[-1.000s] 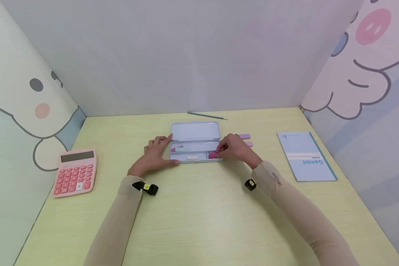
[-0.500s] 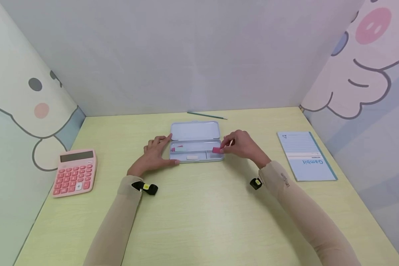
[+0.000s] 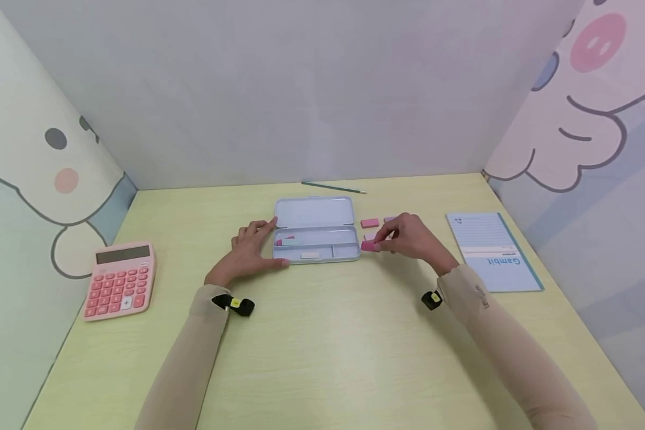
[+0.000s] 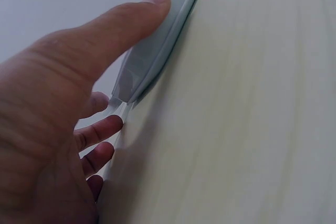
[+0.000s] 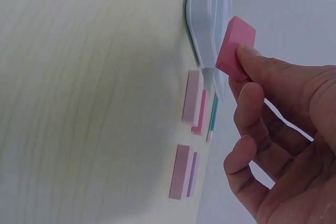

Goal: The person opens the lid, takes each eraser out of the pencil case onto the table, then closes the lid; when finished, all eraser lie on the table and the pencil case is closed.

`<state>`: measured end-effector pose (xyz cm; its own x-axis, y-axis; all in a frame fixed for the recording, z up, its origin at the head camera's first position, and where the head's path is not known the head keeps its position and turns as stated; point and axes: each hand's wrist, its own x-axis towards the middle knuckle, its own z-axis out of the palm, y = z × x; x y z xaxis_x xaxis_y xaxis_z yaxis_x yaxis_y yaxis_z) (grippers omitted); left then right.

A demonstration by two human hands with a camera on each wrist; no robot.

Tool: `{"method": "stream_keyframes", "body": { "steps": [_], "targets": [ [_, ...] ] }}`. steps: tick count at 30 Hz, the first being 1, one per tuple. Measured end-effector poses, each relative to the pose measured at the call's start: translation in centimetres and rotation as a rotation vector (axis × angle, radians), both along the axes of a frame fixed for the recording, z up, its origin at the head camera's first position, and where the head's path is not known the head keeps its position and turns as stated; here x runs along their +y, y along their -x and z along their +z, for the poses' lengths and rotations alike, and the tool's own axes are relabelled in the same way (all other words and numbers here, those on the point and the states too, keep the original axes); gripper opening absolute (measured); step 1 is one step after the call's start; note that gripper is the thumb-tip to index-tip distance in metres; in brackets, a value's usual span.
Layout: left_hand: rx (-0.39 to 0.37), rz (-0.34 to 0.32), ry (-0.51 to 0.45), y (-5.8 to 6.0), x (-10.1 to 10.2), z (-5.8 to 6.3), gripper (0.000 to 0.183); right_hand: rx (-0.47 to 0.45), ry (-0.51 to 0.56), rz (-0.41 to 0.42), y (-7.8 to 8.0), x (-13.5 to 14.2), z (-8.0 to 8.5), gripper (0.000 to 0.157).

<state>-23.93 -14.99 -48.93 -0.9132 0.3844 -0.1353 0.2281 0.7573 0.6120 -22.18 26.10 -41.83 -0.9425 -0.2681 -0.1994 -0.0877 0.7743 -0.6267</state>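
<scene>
Between thumb and fingers of my right hand [image 3: 408,236] I pinch a dark pink eraser [image 5: 236,45], raised off the table just right of the pencil case. The pale blue pencil case [image 3: 322,235] lies with its lid folded back. My left hand [image 3: 249,248] rests at its left end, thumb laid along the front rim and index finger at the hinge side; the other fingers spread loosely beside it. Inside the case are a white eraser [image 3: 309,255] in the front section and small pink and mint pieces [image 3: 288,241] in the rear one. The small front-right section is bare.
Several erasers lie right of the case: a pink eraser [image 3: 369,223], a pale pink eraser [image 5: 193,98], a mauve eraser [image 5: 181,171] and a purple eraser [image 5: 193,176]. A green pencil [image 3: 333,187] lies behind, a pink calculator [image 3: 120,280] far left, a notebook [image 3: 494,254] far right.
My right hand has lifted the dark pink eraser out of the case's front-right section and carried it rightward past the case's edge. My left hand has stayed in place.
</scene>
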Motion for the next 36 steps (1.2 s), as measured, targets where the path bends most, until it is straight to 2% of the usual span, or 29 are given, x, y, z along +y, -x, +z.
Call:
{"method": "stream_keyframes", "body": {
  "steps": [10, 15, 20, 29, 36],
  "targets": [
    [0.008, -0.007, -0.007, 0.0, -0.1, 0.0, 0.119, -0.02, -0.006, 0.033, -0.2, 1.5, -0.7, 0.005],
    [0.008, -0.007, -0.004, 0.0, -0.1, 0.0, 0.12, -0.047, 0.009, 0.054, 0.2, 1.8, -1.1, 0.012],
    [-0.003, -0.012, -0.006, 0.0, 0.0, 0.0, 0.12, -0.088, -0.022, 0.081, 0.6, 1.8, -1.5, 0.014],
    [-0.002, -0.009, -0.007, 0.0, 0.0, 0.0, 0.12, -0.032, -0.099, 0.131, 0.9, 1.6, -1.9, 0.017],
    [0.003, -0.015, -0.01, 0.0, 0.0, 0.1, 0.12, -0.014, -0.112, 0.138, 0.7, 1.6, -2.1, 0.021]
  ]
}}
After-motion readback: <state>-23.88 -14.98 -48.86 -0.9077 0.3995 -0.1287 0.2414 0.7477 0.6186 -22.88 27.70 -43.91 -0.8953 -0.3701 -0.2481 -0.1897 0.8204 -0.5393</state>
